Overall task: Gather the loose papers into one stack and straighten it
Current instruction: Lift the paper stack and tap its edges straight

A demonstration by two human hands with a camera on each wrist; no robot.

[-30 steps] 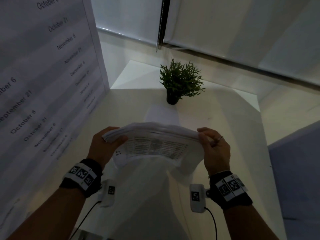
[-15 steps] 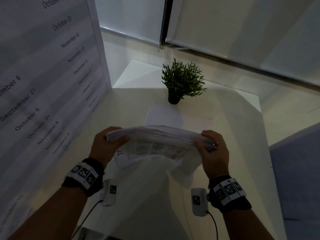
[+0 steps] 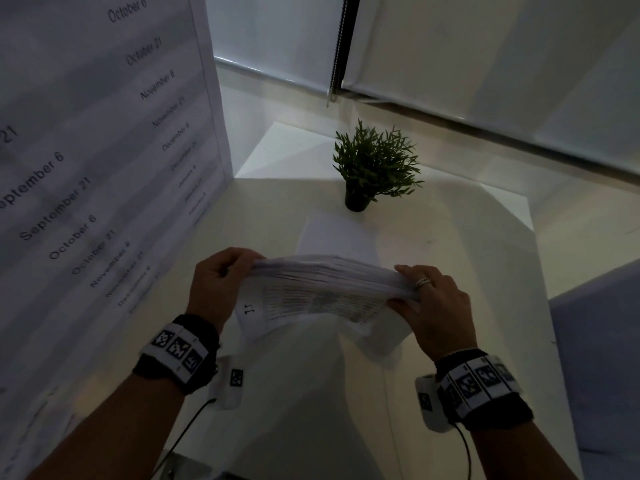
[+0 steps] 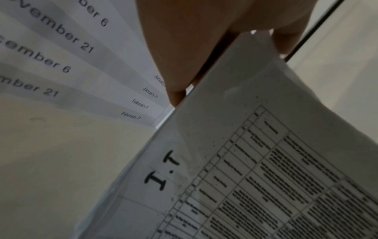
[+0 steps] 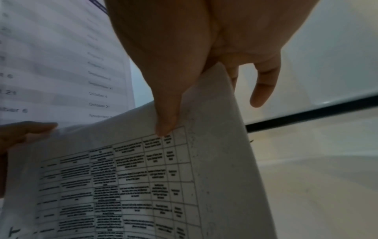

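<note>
Dim room, low light. A white table (image 3: 450,271) stands in a corner. A large wall chart (image 3: 86,150) printed with dates, October to February, rises along its left edge. White roller blinds (image 3: 485,64) cover the windows behind. A small potted plant (image 3: 374,168) stands at the table's far side.

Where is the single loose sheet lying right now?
In the head view the loose sheet lies flat on the table, just in front of the potted plant and beyond the held stack.
</note>
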